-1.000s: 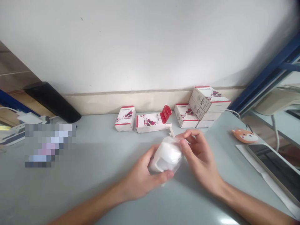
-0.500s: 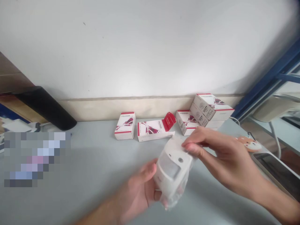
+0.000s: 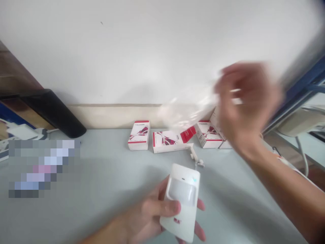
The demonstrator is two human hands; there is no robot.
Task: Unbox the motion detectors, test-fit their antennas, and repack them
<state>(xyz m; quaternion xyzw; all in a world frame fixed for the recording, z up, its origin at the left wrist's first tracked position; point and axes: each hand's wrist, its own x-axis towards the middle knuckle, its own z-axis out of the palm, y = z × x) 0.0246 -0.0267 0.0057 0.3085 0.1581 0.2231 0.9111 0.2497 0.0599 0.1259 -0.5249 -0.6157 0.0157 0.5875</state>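
A white motion sensor (image 3: 181, 206) with a curved translucent window lies face up in my left hand (image 3: 157, 206). The left thumb presses on its front and the fingers wrap behind it. My right hand (image 3: 250, 101), smeared by motion, is raised at the right and pinches a clear plastic bag (image 3: 186, 108). The bag hangs out to the left in front of the wall, apart from the sensor. Just beyond the sensor's top edge is a small white bracket (image 3: 195, 156); whether it touches the sensor I cannot tell.
Behind stand a closed red-and-white box (image 3: 138, 135), an opened box (image 3: 167, 140) with its red flap out, and more boxes (image 3: 210, 134) partly hidden by my right arm. A black cylindrical object (image 3: 58, 113) leans at the left. A blue frame (image 3: 307, 91) stands at right.
The plastic bag has come off the sensor and moved up with my right hand. The left thumb now lies across the sensor's front. The white bracket has come into sight.
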